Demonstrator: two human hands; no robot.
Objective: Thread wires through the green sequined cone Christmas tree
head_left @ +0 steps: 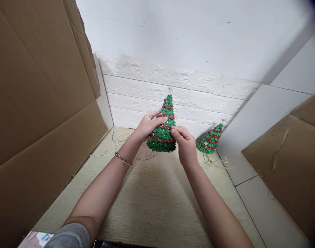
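Figure shows one left hand (148, 125), one right hand (184, 146), two green glittered Christmas tree figures (162, 132) (208, 139), two bundles of thin wire (113, 143) (214, 162), one chain bracelet (123, 158) and two cardboard sheets (38, 103) (284, 165).

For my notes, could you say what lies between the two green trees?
In the head view, the right hand separates the held tree and the other tree.

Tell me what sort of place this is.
Probably a makeshift craft or assembly bench: cardboard sheets screen off a small nook against a white brick-pattern wall panel, with a wired green Christmas tree ornament in hand and a second ornament beside it.
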